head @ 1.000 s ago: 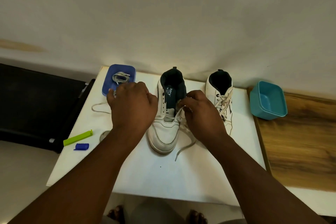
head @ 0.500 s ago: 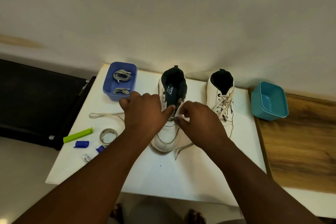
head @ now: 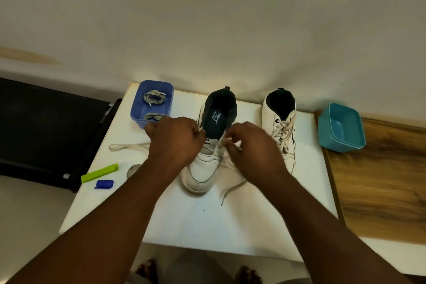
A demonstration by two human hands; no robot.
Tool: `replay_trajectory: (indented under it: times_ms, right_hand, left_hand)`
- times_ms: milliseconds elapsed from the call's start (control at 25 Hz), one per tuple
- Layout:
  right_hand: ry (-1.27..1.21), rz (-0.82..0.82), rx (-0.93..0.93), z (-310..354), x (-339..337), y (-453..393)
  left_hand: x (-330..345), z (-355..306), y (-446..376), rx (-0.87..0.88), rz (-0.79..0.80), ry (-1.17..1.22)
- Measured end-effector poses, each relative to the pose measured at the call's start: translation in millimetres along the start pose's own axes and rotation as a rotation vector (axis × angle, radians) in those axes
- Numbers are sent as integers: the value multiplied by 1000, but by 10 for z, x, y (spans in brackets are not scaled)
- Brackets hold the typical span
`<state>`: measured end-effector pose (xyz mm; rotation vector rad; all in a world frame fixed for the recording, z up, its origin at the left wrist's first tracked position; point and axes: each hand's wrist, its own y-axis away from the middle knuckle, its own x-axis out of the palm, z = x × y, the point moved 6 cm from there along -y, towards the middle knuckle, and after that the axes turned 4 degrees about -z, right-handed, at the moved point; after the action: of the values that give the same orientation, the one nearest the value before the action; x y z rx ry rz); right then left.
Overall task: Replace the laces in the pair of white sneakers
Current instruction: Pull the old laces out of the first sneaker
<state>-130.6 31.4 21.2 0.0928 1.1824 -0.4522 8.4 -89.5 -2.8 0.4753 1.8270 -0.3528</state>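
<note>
- White worktop (head: 230,226) stands against a plain pale wall; a wood-grain surface (head: 380,180) adjoins it beyond the right hand.
- Left hand (head: 175,143) rests on the near sneaker (head: 202,168), fingers curled against the edge of its opening, apparently to hold the shoe steady. What they grip is hidden.
- Right hand (head: 251,150) has its fingers pinched narrow on the old white lace (head: 232,188) at the eyelets. One loose end trails toward the person below that hand; another loop (head: 125,146) lies outboard of the left fingers.
- Judgement: unlacing of this shoe is in progress, and most eyelets look already cleared.
- Second sneaker (head: 280,122) sits just beyond the right fingers, fully laced, evidently awaiting its turn.
- Blue tray (head: 138,108), just beyond the left fingers, holds two grey laces (head: 153,97), presumably the replacements, staged within easy reach.
- Teal tub (head: 341,129) lies well outboard of the right hand, possibly meant for the discarded laces.
- Green clip (head: 99,172) and a small blue cap (head: 104,184) lie apart, nearer the person than the left fingers, unused.
</note>
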Motion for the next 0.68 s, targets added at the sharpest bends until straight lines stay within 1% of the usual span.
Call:
replay_trajectory:
  times_ms: [80, 200, 280, 360, 520, 600, 640, 680]
  right_hand:
    - [12, 60, -99, 243, 191, 27]
    - [62, 162, -76, 190, 368, 20]
    - [50, 185, -70, 131, 373, -6]
    - [75, 154, -63, 123, 318, -2]
    - [193, -6, 10, 88, 120, 37]
    - [187, -86, 89, 67, 29, 58]
    - [170, -115, 102, 76, 6, 65]
    - [154, -116, 75, 97, 17, 55]
  left_hand:
    - [85, -83, 16, 26, 47, 23]
    - [136, -118, 13, 57, 69, 5]
    - [154, -99, 2, 52, 87, 6]
    - [150, -126, 30, 59, 72, -5]
    - [90, -182, 51, 45, 3, -74]
    - [79, -197, 45, 36, -10, -66]
    - [87, -211, 45, 42, -5, -57]
    - [107, -216, 53, 48, 4, -46]
